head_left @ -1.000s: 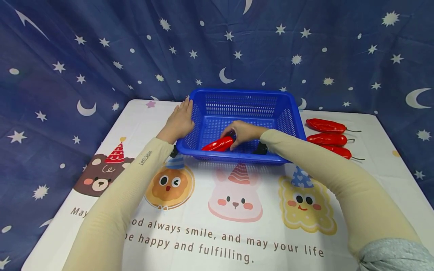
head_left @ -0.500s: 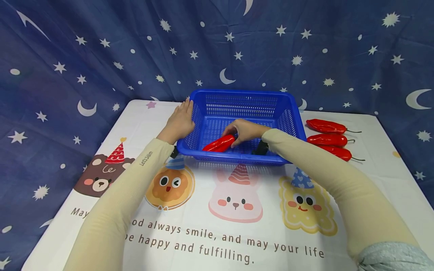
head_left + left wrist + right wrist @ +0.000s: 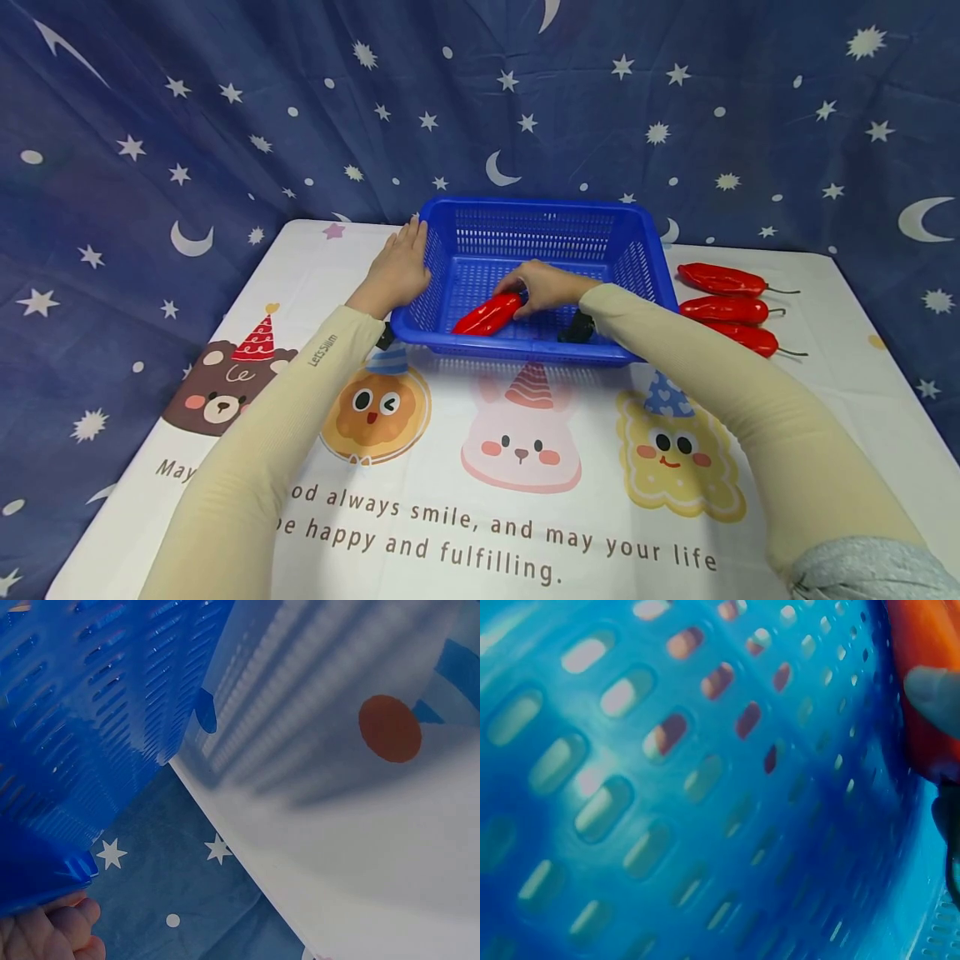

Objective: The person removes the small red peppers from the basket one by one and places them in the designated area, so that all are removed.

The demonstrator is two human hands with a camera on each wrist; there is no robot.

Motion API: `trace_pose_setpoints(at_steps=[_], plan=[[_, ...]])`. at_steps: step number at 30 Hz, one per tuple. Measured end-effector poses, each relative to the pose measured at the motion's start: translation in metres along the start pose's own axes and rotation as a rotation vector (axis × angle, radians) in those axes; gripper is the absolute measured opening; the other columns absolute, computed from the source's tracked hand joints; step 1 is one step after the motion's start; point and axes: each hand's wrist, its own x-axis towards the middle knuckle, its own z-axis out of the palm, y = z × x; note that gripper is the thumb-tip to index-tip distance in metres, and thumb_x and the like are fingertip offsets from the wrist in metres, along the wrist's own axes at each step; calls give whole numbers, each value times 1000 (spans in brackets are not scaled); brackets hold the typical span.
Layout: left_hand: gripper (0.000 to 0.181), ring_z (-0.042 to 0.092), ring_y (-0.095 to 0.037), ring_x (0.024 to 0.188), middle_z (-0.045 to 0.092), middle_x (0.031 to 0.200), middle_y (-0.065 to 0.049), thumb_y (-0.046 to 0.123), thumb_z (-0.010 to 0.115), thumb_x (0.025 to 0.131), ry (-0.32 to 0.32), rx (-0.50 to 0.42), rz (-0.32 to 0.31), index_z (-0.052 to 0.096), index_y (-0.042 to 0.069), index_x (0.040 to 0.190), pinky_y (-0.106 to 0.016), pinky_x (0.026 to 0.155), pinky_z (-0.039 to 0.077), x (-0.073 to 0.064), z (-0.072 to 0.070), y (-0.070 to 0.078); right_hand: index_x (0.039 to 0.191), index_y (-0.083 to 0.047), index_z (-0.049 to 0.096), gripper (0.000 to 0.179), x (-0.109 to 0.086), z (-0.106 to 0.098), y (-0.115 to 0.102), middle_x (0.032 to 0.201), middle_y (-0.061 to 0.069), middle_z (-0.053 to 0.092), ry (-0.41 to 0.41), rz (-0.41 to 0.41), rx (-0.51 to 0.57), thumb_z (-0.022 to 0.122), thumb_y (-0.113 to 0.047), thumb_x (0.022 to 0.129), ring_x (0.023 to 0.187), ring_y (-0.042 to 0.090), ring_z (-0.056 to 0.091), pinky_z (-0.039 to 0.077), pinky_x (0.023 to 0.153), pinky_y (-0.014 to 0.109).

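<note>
In the head view a blue plastic basket (image 3: 540, 207) with slotted walls stands at the back of the table. My left hand (image 3: 397, 267) rests on its left rim, fingers straight along it; the left wrist view has part of that hand (image 3: 52, 930) against the rim. Reaching over the front wall, my right hand (image 3: 543, 285) grips the stem end of a glossy red chili pepper (image 3: 486, 316) inside the basket. The pepper's tip points to the front left. In the right wrist view a thumb (image 3: 934, 694) presses the pepper (image 3: 922, 637) behind the slotted wall.
Several things lie around: three red chili peppers, the back one (image 3: 723, 279), the middle one (image 3: 723, 309) and the front one (image 3: 753, 339), right of the basket. A white printed cloth (image 3: 420, 533) covers the table. A dark blue starry curtain (image 3: 300, 150) hangs behind.
My right hand and the red chili pepper in it have shifted slightly to the right inside the basket. The left hand and the basket have stayed in place.
</note>
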Motion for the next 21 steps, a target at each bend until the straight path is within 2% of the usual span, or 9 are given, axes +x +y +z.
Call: trace_pose_setpoints(at_steps=[8,13,21], plan=[[68,6,-35,147,5,157,-23,14,37,91,3,-7,7,6,-6,149,-45,121,6,1,1,-3,116,-7,66,52,2,1,1,119,11,67,6,-31,5,83,-12,67,111,25,62,45,102,40],[68,6,-35,147,5,157,-23,14,37,91,6,-7,4,6,-6,149,-44,121,6,1,1,-2,113,-7,68,49,2,2,1,116,11,68,8,-53,-6,83,-11,67,109,24,63,46,101,40],[68,6,-35,147,5,157,-23,14,38,91,2,-9,7,6,-6,148,-46,120,6,1,1,-2,111,-5,68,43,-1,2,-1,113,12,69,6,-61,44,80,-6,69,107,24,64,48,99,39]])
